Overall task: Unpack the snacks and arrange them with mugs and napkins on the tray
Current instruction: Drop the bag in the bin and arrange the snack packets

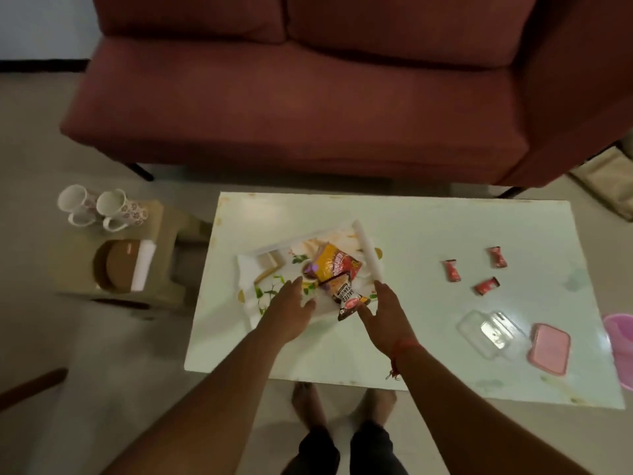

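Observation:
A white tray with a floral print (368, 255) lies on the white table (428, 228). On it rest a yellow snack packet (334, 265), a dark packet of salted peanuts (346, 298) and two pale biscuits (270, 265). My left hand (291, 313) hovers flat over the tray's near left part, fingers apart. My right hand (388, 313) is spread at the tray's near right edge, just beside the dark packet. Neither hand holds anything. Three small red candies (452, 270) lie on the table to the right. Two floral mugs (102, 207) and white napkins (145, 265) sit on a side stool.
A clear plastic box (493, 332) and its pink lid (549, 347) lie at the table's near right. A pink bin (621, 347) stands past the right edge. A maroon sofa (308, 90) is behind the table. The stool (164, 241) also carries a brown round holder (120, 265).

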The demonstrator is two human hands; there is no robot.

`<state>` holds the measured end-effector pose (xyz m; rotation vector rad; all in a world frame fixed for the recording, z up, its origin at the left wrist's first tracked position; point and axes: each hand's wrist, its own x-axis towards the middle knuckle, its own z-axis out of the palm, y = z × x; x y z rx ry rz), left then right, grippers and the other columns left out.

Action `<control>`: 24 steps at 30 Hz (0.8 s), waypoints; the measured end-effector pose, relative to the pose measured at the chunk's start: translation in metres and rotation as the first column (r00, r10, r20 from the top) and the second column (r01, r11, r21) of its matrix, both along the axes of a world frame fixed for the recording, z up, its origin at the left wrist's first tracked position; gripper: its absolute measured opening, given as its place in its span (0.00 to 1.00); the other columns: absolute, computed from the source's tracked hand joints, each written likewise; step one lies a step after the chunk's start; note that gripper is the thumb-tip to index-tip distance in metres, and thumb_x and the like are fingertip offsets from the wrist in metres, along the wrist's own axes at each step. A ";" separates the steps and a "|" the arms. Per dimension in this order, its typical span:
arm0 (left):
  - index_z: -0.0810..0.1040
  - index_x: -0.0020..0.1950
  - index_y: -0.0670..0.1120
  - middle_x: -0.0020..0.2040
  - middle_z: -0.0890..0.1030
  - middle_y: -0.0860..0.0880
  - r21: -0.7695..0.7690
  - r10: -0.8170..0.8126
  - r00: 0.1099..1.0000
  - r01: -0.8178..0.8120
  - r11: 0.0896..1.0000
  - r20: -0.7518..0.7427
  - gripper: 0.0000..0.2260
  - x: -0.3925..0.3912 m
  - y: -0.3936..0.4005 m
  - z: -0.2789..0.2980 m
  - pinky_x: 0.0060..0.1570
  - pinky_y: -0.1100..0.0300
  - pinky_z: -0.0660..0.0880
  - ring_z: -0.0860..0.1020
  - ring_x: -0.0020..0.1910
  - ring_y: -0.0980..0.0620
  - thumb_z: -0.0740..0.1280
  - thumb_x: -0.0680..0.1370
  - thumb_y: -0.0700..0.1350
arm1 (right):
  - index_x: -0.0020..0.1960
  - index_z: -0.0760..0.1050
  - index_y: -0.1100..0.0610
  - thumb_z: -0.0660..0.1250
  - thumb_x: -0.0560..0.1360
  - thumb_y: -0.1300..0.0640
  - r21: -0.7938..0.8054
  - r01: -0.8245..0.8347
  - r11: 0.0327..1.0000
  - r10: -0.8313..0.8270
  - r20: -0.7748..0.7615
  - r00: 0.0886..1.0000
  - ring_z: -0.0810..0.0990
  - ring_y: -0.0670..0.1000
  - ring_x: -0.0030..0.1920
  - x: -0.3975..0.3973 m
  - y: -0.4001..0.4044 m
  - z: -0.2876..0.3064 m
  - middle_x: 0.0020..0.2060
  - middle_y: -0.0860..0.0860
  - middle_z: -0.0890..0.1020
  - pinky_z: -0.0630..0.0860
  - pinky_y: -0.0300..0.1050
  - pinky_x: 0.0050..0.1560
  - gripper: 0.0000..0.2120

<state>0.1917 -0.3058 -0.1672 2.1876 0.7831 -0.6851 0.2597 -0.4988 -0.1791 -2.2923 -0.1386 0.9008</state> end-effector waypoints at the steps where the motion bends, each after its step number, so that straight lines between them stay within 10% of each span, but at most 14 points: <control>1: 0.54 0.80 0.48 0.80 0.58 0.46 -0.013 0.026 1.000 -0.026 1.000 0.000 0.29 -0.004 0.006 -0.009 0.74 0.53 0.58 0.59 0.78 0.47 0.60 0.82 0.54 | 0.78 0.56 0.59 0.64 0.79 0.48 -0.028 -0.018 0.999 0.017 -0.013 1.000 0.64 0.58 0.75 0.003 0.003 -0.010 0.76 0.59 0.63 0.61 0.50 0.74 0.33; 9: 0.58 0.79 0.50 0.78 0.60 0.44 -0.010 -0.094 0.987 0.096 0.995 0.128 0.27 0.021 -0.012 -0.105 0.72 0.50 0.64 0.61 0.76 0.43 0.61 0.81 0.45 | 0.72 0.62 0.59 0.67 0.75 0.44 -0.227 0.151 0.962 -0.194 -0.183 0.964 0.77 0.61 0.58 0.032 0.014 -0.100 0.61 0.60 0.74 0.76 0.51 0.54 0.32; 14: 0.52 0.80 0.49 0.80 0.54 0.42 0.219 -0.494 0.858 0.460 0.860 0.138 0.31 0.046 -0.038 -0.143 0.74 0.44 0.57 0.52 0.78 0.37 0.61 0.80 0.40 | 0.65 0.59 0.56 0.71 0.73 0.50 -0.079 0.551 0.831 -0.519 -0.470 0.714 0.83 0.58 0.47 0.030 0.028 -0.130 0.52 0.58 0.78 0.84 0.53 0.40 0.28; 24: 0.55 0.79 0.43 0.71 0.66 0.38 0.270 -0.235 0.963 0.194 0.943 0.130 0.31 0.064 -0.097 -0.145 0.58 0.45 0.75 0.72 0.65 0.38 0.63 0.80 0.50 | 0.61 0.71 0.59 0.59 0.80 0.52 -0.076 0.262 0.962 -0.262 0.009 0.965 0.76 0.55 0.47 0.068 0.012 -0.129 0.52 0.55 0.80 0.71 0.46 0.46 0.14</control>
